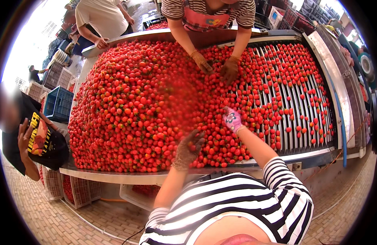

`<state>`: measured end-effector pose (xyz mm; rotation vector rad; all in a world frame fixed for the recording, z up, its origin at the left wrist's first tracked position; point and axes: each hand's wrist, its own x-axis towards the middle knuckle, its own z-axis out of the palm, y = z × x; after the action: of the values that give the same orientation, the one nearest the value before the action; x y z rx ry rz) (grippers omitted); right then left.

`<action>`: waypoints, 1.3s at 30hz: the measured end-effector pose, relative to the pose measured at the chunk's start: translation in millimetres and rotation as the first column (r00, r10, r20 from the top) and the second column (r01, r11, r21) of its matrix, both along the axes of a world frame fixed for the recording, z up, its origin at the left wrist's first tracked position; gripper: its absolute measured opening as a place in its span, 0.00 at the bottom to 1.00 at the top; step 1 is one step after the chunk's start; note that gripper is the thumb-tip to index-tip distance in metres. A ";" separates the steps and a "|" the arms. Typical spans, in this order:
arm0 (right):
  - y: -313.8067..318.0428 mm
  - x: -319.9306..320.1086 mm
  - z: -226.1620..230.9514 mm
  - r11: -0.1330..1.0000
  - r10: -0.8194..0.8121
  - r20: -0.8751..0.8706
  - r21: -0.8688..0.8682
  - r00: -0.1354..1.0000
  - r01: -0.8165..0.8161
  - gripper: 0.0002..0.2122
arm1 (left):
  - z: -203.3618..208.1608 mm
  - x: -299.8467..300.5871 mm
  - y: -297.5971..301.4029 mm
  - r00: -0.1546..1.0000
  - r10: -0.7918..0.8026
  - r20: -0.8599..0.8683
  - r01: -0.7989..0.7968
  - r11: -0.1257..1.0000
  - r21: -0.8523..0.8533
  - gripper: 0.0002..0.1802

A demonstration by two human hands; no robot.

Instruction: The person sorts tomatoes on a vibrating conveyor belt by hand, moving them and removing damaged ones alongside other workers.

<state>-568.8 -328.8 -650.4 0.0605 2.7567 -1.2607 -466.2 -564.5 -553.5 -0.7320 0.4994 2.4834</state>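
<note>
Small red cherry tomatoes (123, 110) lie in a deep heap on a metal-edged sorting table. Near its front edge my left hand (188, 150), in a stained brown glove, rests on the tomatoes with its fingers stretched out, holding nothing that I can see. Further right and farther in, my right hand (232, 119) wears a pink glove with a flower print. It touches the tomatoes where the heap thins toward the rollers (296, 116). Its fingers bend down and are partly hidden, so what they hold does not show.
Across the table, a co-worker's brown-gloved hands (228, 70) reach into the tomatoes. Another person (37, 134) stands at the left end beside a blue crate (58, 104). Pale crates (80, 190) stand below the front rim (115, 176). A side rail (333, 94) bounds the rollers.
</note>
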 end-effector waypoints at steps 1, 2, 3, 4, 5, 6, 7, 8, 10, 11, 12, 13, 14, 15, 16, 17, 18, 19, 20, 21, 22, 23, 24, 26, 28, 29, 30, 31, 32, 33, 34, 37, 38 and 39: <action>-8.0 14.3 -6.5 0.909 -0.016 -0.093 -0.415 0.996 -0.024 0.15 | 2.9 -5.3 14.3 0.999 -0.032 0.013 0.032 0.997 -0.065 0.18; -27.8 32.5 8.5 0.890 0.104 -0.071 -0.439 0.992 -0.125 0.17 | -15.3 -6.7 18.3 1.000 -0.007 0.007 0.007 1.000 -0.019 0.20; -45.0 51.8 38.5 0.856 0.231 -0.048 -0.465 0.972 -0.227 0.19 | -37.5 -2.3 18.4 0.979 -0.059 -0.195 0.014 0.975 -0.224 0.20; -49.3 66.7 71.2 0.866 0.289 -0.103 -0.395 0.952 -0.306 0.20 | -58.8 4.1 16.0 0.916 -0.148 -0.374 -0.025 0.907 -0.421 0.20; -47.6 73.6 92.1 0.877 0.325 -0.161 -0.318 0.932 -0.361 0.21 | -50.6 0.8 14.4 0.969 -0.070 -0.236 0.034 0.988 -0.153 0.19; -31.6 67.4 85.3 0.898 0.297 -0.322 -0.227 0.899 -0.377 0.21 | -38.3 -2.5 13.3 0.999 -0.022 -0.043 0.027 0.994 0.106 0.19; -6.7 59.2 74.0 0.945 0.166 -0.358 -0.210 0.919 -0.252 0.22 | -17.3 -5.8 13.7 0.995 -0.051 -0.082 0.063 0.987 0.150 0.17; 29.1 47.6 69.1 0.986 0.147 -0.442 0.141 0.885 -0.093 0.24 | 0.8 -4.1 11.4 0.991 -0.064 -0.117 0.086 0.978 0.192 0.16; 98.2 38.2 75.3 0.809 -0.085 -0.227 0.553 0.970 0.200 0.30 | 6.7 2.3 -0.8 0.998 -0.009 -0.057 0.016 0.993 0.118 0.14; 146.0 38.0 41.5 0.577 -0.243 -0.294 0.722 0.924 0.381 0.33 | 8.3 0.3 -0.4 0.999 -0.003 -0.052 0.009 0.992 0.123 0.14; 176.1 40.6 41.7 0.525 -0.371 -0.225 0.750 0.901 0.403 0.33 | 7.1 2.1 -5.2 0.999 0.023 -0.038 -0.018 0.992 0.128 0.14; 194.9 42.0 37.3 0.470 -0.494 -0.158 0.778 0.855 0.416 0.34 | 6.5 2.8 -10.4 0.998 0.049 -0.025 -0.046 0.990 0.133 0.14; 197.1 47.2 29.5 0.457 -0.473 -0.172 0.791 0.864 0.408 0.34 | 8.1 2.6 -15.6 0.998 0.069 -0.005 -0.068 0.992 0.110 0.14; 196.5 55.5 20.4 0.441 -0.451 -0.187 0.803 0.872 0.401 0.34 | 6.1 3.9 -18.3 0.996 0.094 -0.003 -0.093 0.991 0.097 0.13; 189.6 62.0 9.5 0.473 -0.412 -0.136 0.813 0.901 0.339 0.34 | 2.5 5.8 -20.4 0.993 0.117 -0.002 -0.117 0.989 0.085 0.13; 173.8 65.6 10.4 0.507 -0.398 -0.132 0.793 0.908 0.338 0.34 | 0.1 5.8 -21.7 0.991 0.136 0.000 -0.136 0.988 0.070 0.13; 147.2 63.8 21.0 0.607 -0.304 -0.079 0.752 0.949 0.257 0.34 | 10.0 12.9 -25.5 0.988 0.156 -0.009 -0.155 0.985 0.072 0.11; 122.1 65.7 34.2 0.688 -0.217 -0.035 0.704 0.976 0.178 0.34 | 12.1 17.2 -29.4 0.987 0.162 -0.024 -0.159 0.984 0.082 0.11; 103.8 72.1 36.7 0.744 -0.242 0.039 0.648 0.969 0.160 0.34 | 12.6 13.4 -27.3 0.990 0.137 -0.044 -0.132 0.986 0.100 0.11; 80.6 73.3 34.9 0.804 -0.233 0.113 0.582 0.966 0.126 0.35 | 13.8 13.1 -28.3 0.988 0.141 -0.066 -0.133 0.984 0.114 0.10; 62.4 75.7 19.2 0.805 -0.216 0.055 0.575 0.975 0.146 0.34 | 16.5 9.5 -24.9 0.988 0.142 -0.060 -0.136 0.986 0.093 0.10; 43.4 74.7 0.5 0.807 -0.197 -0.002 0.568 0.980 0.163 0.33 | 18.8 6.7 -21.1 0.988 0.144 -0.052 -0.140 0.988 0.070 0.11; 20.2 69.0 -8.7 0.846 -0.182 0.023 0.514 0.983 0.144 0.33 | 18.7 5.1 -19.7 0.987 0.155 -0.044 -0.153 0.987 0.046 0.11; -28.3 60.3 2.4 0.920 -0.030 0.164 0.390 0.986 -0.037 0.33 | 14.9 6.2 -21.4 0.983 0.179 -0.028 -0.178 0.984 0.017 0.11; -51.5 47.2 7.3 0.953 0.299 0.250 -0.043 0.921 -0.298 0.31 | 6.7 1.3 -22.4 0.980 0.186 -0.073 -0.192 0.977 -0.091 0.11; -57.7 45.9 -4.0 0.839 0.477 0.170 -0.381 0.863 -0.389 0.29 | -5.7 8.1 -25.7 0.977 0.176 -0.124 -0.197 0.962 -0.187 0.11; -60.1 32.8 -9.4 0.832 0.499 0.105 -0.334 0.860 -0.442 0.25 | 1.6 0.2 -26.3 0.981 0.178 -0.075 -0.185 0.977 -0.104 0.11; -54.2 12.3 -6.6 0.831 0.512 0.041 -0.275 0.858 -0.483 0.22 | 11.0 -10.3 -24.9 0.986 0.163 -0.029 -0.164 0.986 -0.018 0.10; -49.2 -6.2 0.4 0.913 0.406 -0.169 0.034 0.898 -0.406 0.16 | 27.8 -8.7 -26.5 0.984 0.166 -0.058 -0.162 0.985 0.062 0.10; -38.5 -29.7 12.0 0.958 0.276 -0.168 0.124 0.946 -0.257 0.13 | 37.2 -1.4 -27.0 0.985 0.163 -0.063 -0.153 0.979 0.135 0.09; -19.5 -57.0 2.9 0.985 0.101 -0.251 0.159 0.963 -0.062 0.09 | 42.8 -1.3 -22.8 0.982 0.185 -0.036 -0.182 0.980 0.079 0.09; 30.9 -122.2 -20.1 0.893 -0.130 -0.182 0.405 0.975 0.195 0.08 | 44.9 -5.2 -17.6 0.971 0.236 0.029 -0.235 0.971 -0.032 0.09; 46.4 -138.4 -32.2 0.857 -0.110 -0.141 0.487 0.984 0.166 0.08 | 40.6 -7.4 -17.4 0.976 0.216 0.031 -0.216 0.976 -0.014 0.09; 60.1 -153.3 -45.6 0.815 -0.094 -0.109 0.562 0.990 0.140 0.09 | 34.3 -12.3 -18.5 0.981 0.195 0.023 -0.195 0.981 0.004 0.09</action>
<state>-722.1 -268.6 -696.0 0.2381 3.1339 -0.4090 -478.4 -583.0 -519.2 -0.8411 0.4295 2.6531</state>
